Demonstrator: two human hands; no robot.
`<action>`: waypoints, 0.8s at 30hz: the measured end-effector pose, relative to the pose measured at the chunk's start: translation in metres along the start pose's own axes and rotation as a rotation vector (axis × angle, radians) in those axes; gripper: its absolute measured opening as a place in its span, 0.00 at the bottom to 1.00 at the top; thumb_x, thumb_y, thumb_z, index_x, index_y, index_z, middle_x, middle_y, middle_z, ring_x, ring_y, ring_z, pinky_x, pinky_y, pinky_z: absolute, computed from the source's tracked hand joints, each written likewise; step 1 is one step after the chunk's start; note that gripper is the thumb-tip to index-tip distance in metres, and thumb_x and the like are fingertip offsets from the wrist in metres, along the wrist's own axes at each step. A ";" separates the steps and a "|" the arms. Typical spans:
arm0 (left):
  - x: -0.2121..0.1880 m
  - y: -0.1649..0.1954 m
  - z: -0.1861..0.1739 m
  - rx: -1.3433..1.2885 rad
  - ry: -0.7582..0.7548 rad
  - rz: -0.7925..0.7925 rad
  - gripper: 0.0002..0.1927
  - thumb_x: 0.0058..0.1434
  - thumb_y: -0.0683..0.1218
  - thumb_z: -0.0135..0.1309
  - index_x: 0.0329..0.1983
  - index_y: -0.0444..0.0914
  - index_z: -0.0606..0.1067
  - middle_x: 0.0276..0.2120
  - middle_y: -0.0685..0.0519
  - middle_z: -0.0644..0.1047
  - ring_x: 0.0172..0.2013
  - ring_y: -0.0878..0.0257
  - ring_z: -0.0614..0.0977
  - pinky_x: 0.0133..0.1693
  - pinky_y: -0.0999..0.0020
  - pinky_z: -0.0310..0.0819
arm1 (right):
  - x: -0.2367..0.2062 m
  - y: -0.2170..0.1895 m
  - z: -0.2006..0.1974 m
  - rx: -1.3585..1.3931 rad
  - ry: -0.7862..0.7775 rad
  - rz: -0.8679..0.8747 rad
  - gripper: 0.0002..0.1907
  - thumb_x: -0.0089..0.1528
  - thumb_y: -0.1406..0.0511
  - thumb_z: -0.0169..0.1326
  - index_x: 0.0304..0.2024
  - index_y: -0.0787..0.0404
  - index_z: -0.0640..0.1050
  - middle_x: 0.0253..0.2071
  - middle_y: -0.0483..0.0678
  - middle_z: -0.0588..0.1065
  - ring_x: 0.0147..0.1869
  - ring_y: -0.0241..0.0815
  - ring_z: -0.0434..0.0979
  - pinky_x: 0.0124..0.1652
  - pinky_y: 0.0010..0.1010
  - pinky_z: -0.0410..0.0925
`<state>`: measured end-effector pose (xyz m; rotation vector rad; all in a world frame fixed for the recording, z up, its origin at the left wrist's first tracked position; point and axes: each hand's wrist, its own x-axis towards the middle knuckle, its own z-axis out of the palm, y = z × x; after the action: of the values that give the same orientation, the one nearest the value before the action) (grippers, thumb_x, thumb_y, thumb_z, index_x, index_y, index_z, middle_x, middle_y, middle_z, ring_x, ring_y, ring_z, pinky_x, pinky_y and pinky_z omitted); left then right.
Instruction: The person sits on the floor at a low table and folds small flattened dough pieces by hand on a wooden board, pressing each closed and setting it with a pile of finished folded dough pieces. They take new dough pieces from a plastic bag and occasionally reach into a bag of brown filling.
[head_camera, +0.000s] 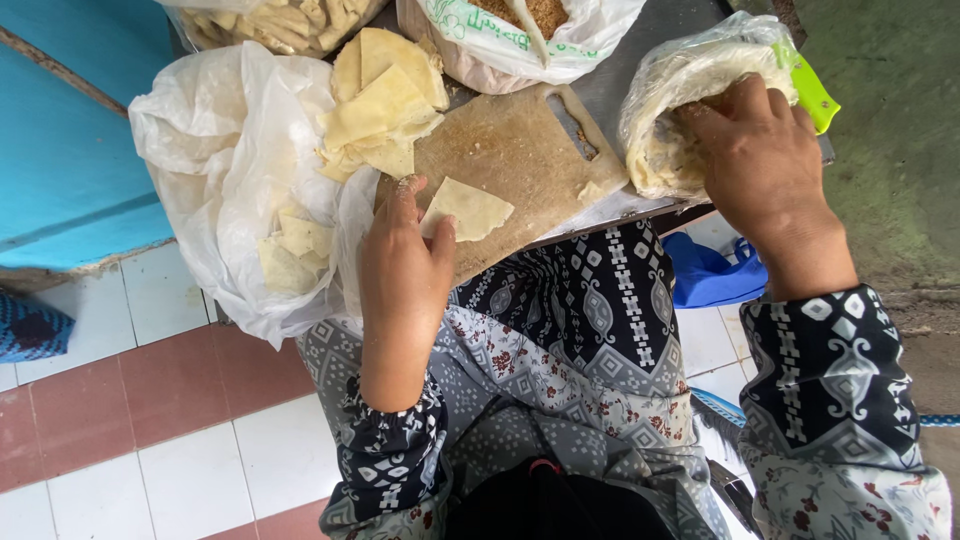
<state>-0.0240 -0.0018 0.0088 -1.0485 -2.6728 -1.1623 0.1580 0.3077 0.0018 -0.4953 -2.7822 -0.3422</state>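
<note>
My left hand (400, 262) rests on the near edge of a wooden cutting board (520, 150), its fingers pinching a pale triangular dough piece (466, 208) that lies flat on the board. My right hand (752, 150) reaches into a clear plastic bag (668, 90) of pale filling at the right and grips the stuff inside. A stack of pale dough sheets (382, 105) lies at the board's far left corner, partly on a white plastic bag.
A white plastic bag (220, 170) with more dough pieces (292, 248) hangs at the left. A green-handled knife (808, 85) lies behind the filling bag. Another bag of brown crumbs (530, 30) stands at the back. Tiled floor and a blue bag (705, 272) lie below.
</note>
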 end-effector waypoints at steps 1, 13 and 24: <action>-0.002 0.000 0.001 0.021 0.029 0.018 0.20 0.64 0.42 0.57 0.58 0.32 0.72 0.45 0.40 0.80 0.42 0.44 0.82 0.43 0.53 0.76 | 0.001 -0.001 -0.003 -0.010 -0.009 -0.010 0.15 0.69 0.71 0.51 0.50 0.49 0.84 0.46 0.50 0.72 0.52 0.50 0.75 0.52 0.43 0.69; -0.013 -0.001 0.004 0.061 0.097 -0.101 0.13 0.64 0.47 0.58 0.48 0.36 0.73 0.41 0.45 0.79 0.40 0.44 0.82 0.37 0.52 0.75 | 0.033 -0.131 -0.030 0.983 0.008 -0.163 0.28 0.54 0.85 0.39 0.48 0.63 0.79 0.63 0.62 0.68 0.74 0.61 0.65 0.70 0.45 0.62; -0.014 -0.007 0.000 -0.020 0.076 -0.133 0.07 0.66 0.46 0.57 0.41 0.38 0.74 0.36 0.49 0.78 0.36 0.47 0.81 0.36 0.53 0.74 | 0.058 -0.171 -0.022 0.636 -0.158 -0.262 0.37 0.51 0.79 0.53 0.62 0.52 0.78 0.75 0.51 0.61 0.82 0.64 0.46 0.74 0.56 0.45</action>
<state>-0.0174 -0.0137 0.0005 -0.8225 -2.7124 -1.2268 0.0486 0.1627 0.0101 -0.0028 -2.8876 0.5438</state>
